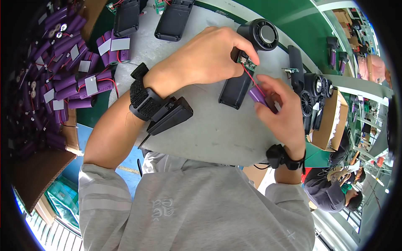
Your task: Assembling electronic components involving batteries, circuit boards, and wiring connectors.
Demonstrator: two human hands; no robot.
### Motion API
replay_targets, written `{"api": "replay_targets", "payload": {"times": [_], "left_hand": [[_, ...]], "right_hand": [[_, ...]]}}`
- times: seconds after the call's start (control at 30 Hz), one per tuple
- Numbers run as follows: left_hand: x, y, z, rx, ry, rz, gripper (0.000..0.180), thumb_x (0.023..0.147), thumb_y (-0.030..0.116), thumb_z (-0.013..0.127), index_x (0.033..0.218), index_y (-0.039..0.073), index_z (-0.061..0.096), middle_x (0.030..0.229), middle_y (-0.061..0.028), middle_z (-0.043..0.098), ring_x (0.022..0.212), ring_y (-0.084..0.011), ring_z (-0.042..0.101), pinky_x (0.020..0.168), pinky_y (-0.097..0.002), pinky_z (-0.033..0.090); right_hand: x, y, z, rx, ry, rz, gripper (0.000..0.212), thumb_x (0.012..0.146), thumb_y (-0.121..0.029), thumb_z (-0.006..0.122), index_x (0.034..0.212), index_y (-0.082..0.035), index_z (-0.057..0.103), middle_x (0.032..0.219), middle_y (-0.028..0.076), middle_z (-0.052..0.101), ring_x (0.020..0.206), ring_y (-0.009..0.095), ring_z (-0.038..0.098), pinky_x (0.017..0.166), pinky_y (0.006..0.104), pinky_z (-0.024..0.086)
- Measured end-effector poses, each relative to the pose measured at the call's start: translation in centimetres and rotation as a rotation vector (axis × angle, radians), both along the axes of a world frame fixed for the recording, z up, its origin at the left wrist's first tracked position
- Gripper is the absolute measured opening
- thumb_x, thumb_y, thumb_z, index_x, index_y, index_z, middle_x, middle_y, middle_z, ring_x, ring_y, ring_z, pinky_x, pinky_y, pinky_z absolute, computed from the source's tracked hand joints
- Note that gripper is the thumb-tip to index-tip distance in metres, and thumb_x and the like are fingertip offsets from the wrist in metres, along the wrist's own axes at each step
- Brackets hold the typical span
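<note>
My left hand (209, 54) reaches across from the left, fingers closed at the neck of a black handheld fan. The round fan head (263, 34) lies beyond my fingertips, and the opened black handle shell (234, 90) points toward me. A small green circuit board (247, 63) shows just under my thumb and index finger. My right hand (282, 106) grips a purple cylindrical battery (258, 95) between thumb and fingers, to the right of the shell. A red wire (252, 78) runs from the board to the battery.
Many purple batteries (63, 83) fill a cardboard box on the left, several spilling toward the grey mat (201, 134). Two black shells (173, 21) with boards lie at the back. More fans (312, 96) and a carton (335, 121) stand right. A person (331, 190) sits farther right.
</note>
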State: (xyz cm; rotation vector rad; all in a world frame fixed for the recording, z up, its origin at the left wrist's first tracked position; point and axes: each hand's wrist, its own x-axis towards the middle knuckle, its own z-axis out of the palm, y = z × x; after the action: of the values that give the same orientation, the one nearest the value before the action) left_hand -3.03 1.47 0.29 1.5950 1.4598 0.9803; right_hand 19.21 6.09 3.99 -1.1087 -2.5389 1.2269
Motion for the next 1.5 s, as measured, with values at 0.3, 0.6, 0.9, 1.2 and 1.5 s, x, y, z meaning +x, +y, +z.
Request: {"api": "replay_targets", "payload": {"times": [0.3, 0.6, 0.9, 1.2, 1.5], "left_hand": [[-0.8, 0.3, -0.2, -0.043, -0.039, -0.059, 0.031, 0.075, -0.004, 0.065, 0.104, 0.007, 0.073, 0.089, -0.0027, 0.065, 0.072, -0.0106, 0.056, 0.067, -0.0258, 0.048], [-0.6, 0.5, -0.5, 0.05, -0.075, -0.068, 0.027, 0.075, 0.008, 0.076, 0.101, 0.008, 0.074, 0.081, -0.0102, 0.067, 0.07, -0.0197, 0.063, 0.066, -0.0307, 0.049], [-0.3, 0.3, -0.2, 0.126, 0.052, -0.043, 0.027, 0.074, 0.003, 0.078, 0.1, 0.007, 0.074, 0.085, -0.0046, 0.068, 0.07, -0.0126, 0.06, 0.062, -0.0257, 0.048], [-0.1, 0.3, 0.6, 0.15, 0.062, -0.058, 0.028, 0.073, 0.003, 0.079, 0.1, 0.008, 0.075, 0.081, -0.0052, 0.067, 0.065, -0.0134, 0.057, 0.06, -0.0262, 0.047], [0.2, 0.3, 0.3, 0.146, 0.045, -0.044, 0.026, 0.074, 0.003, 0.077, 0.1, 0.008, 0.075, 0.076, -0.0074, 0.067, 0.061, -0.0153, 0.057, 0.059, -0.0274, 0.046]], "right_hand": [[0.4, 0.3, 1.3, -0.99, 0.281, -0.035, 0.08, 0.076, 0.004, 0.065, 0.146, -0.009, 0.029, 0.109, 0.015, 0.061, 0.095, 0.026, 0.066, 0.078, 0.0353, 0.054], [0.5, -1.1, -0.4, -1.235, 0.508, -0.046, 0.108, 0.061, 0.014, 0.07, 0.149, -0.016, 0.016, 0.124, 0.015, 0.049, 0.101, 0.038, 0.065, 0.082, 0.043, 0.057], [0.8, 0.2, 0.7, -0.96, 0.375, -0.104, 0.102, 0.056, 0.009, 0.077, 0.144, -0.01, 0.03, 0.121, 0.01, 0.049, 0.107, 0.031, 0.062, 0.088, 0.0388, 0.052], [1.5, 0.9, 0.1, -0.595, 0.374, 0.037, 0.089, 0.051, -0.003, 0.086, 0.132, -0.001, 0.048, 0.126, 0.009, 0.049, 0.114, 0.022, 0.055, 0.093, 0.0337, 0.046], [0.2, -0.5, -0.7, -0.468, 0.417, 0.014, 0.088, 0.055, 0.002, 0.084, 0.135, -0.008, 0.048, 0.117, 0.008, 0.057, 0.105, 0.019, 0.058, 0.084, 0.031, 0.049]]}}
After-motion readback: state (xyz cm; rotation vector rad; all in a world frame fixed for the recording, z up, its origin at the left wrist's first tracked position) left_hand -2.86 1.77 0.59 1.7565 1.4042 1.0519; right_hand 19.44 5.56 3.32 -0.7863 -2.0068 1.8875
